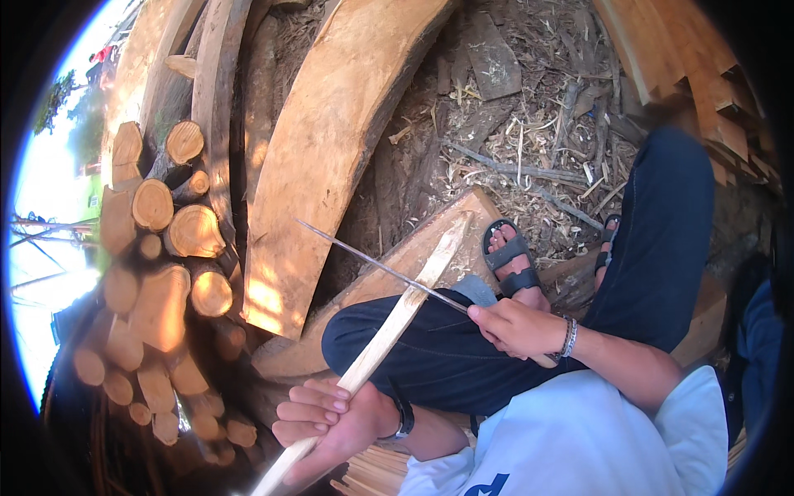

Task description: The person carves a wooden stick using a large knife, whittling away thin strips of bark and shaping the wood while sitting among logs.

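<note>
My left hand (pixel 324 420) grips a long pale wooden strip (pixel 397 318) near its lower end; the strip runs up and right across my knee onto a wooden block (pixel 397 264). My right hand (pixel 517 328) holds the handle of a long thin knife (pixel 376 266), whose blade reaches up and left and lies across the strip about midway. I sit with my legs in dark trousers (pixel 662 240) and my feet in sandals (pixel 511 258).
A wide curved plank (pixel 318 157) leans beyond the block. Stacked round logs (pixel 169 240) fill the left side. Wood shavings and sticks (pixel 538 149) cover the ground ahead. Thin pale slats (pixel 695 66) pile at the upper right, more near my lap (pixel 376 471).
</note>
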### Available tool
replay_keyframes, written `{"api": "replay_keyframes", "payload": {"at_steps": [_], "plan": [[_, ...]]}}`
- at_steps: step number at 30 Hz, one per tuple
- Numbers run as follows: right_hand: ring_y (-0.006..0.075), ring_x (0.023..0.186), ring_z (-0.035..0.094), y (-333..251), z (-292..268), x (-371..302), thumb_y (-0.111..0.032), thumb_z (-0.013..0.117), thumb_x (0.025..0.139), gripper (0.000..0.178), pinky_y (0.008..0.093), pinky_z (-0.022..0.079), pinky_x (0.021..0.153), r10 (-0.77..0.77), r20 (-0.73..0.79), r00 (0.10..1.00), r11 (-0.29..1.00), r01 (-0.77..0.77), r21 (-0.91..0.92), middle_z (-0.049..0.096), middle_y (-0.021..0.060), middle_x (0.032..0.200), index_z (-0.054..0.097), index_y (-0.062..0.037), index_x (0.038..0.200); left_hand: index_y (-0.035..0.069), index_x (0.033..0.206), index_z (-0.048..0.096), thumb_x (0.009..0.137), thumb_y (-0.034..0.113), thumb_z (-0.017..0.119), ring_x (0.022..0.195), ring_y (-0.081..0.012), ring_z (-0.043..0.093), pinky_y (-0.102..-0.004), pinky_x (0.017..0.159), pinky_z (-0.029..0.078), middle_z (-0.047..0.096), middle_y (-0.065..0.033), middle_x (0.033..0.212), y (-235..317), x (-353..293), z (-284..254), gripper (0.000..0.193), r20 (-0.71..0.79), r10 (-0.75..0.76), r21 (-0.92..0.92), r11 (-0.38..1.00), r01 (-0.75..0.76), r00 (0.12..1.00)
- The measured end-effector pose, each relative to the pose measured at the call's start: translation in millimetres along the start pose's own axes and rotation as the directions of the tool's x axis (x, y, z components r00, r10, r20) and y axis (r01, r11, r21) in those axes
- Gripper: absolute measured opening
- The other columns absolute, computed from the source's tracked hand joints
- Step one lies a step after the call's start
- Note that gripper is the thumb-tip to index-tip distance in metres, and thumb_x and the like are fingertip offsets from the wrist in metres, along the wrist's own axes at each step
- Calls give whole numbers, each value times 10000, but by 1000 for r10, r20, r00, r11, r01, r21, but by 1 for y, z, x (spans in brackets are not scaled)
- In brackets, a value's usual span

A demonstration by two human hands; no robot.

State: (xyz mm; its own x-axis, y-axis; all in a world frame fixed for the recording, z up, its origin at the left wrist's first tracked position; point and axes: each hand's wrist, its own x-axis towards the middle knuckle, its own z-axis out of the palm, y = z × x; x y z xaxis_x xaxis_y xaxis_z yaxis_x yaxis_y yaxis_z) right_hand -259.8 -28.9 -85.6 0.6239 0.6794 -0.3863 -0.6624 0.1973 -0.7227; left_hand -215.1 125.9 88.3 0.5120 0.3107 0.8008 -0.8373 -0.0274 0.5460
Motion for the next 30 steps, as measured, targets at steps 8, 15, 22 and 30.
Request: {"api": "replay_keyframes", "payload": {"at_steps": [8,15,22,30], "plan": [[434,603,623,-19,33,-27,-472,388,997,608,499,501,600,-464,-248,850,715,194,-672,597,266,609,579,50,750,123,623,292,947,685,227,395,-89,218,-191,324,224,242,12,530,-2,2,2,652,-21,-23,-3,1000,23,1000],[430,629,642,-20,20,-27,-484,398,990,624,487,516,587,-406,-363,839,668,1,-745,612,275,629,598,64,768,124,612,285,952,676,238,387,-89,221,-192,318,209,229,7,525,-1,0,16,650,-78,18,88,996,-12,997],[453,620,627,-29,43,-46,-491,400,988,629,514,505,618,-444,-218,869,737,215,-641,596,284,611,593,68,771,124,602,287,953,673,247,368,-93,225,-191,316,207,239,6,519,-5,4,13,652,-40,2,11,1000,-2,999],[443,629,627,-16,21,-30,-443,387,1004,621,508,497,615,-371,-362,855,738,34,-674,598,295,631,603,91,770,130,599,276,966,654,222,363,-96,236,-196,305,204,229,4,502,-3,2,20,641,-119,48,110,993,-35,992]]}}
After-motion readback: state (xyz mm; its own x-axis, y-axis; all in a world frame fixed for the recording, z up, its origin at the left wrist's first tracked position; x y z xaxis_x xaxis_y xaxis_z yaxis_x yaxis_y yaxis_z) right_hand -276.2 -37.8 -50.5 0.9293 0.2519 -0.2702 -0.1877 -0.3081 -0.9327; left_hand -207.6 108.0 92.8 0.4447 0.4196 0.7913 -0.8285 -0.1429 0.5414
